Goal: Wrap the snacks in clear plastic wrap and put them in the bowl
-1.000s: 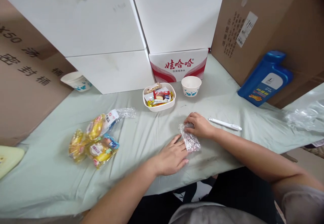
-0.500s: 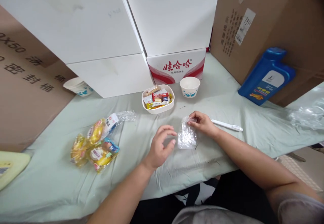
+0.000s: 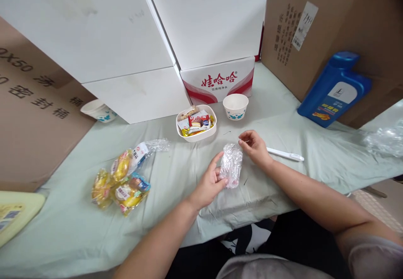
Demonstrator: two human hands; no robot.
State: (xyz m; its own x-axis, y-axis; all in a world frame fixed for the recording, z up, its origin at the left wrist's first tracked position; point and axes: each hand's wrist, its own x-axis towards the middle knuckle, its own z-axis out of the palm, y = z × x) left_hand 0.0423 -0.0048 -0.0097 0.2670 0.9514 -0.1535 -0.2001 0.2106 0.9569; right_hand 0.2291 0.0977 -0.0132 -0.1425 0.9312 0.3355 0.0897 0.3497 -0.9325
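A small packet of crinkled clear plastic wrap point(image 3: 232, 165) is upright over the cloth, with a pinkish patch showing through near its bottom. My left hand point(image 3: 208, 183) grips its left side, thumb in front at the lower edge and fingers behind. By the packet's top right corner is my right hand point(image 3: 255, 149), thumb and forefinger brought close together. Whether a bit of clear film lies between those fingertips is too fine to make out. A white slim-handled tool point(image 3: 285, 154) lies on the cloth, partly behind my right wrist.
Beyond my hands stand a white bowl of wrapped snacks point(image 3: 197, 135) and a patterned paper bowl point(image 3: 235, 109). Bagged yellow snacks point(image 3: 121, 182) lie left. White boxes point(image 3: 208, 22), a brown carton point(image 3: 315, 31) and a blue bottle point(image 3: 335, 90) bound the back and right.
The packet was lying under my right hand; now my left hand has closed on it and turned it up. My right hand has moved slightly up and right, off its top.
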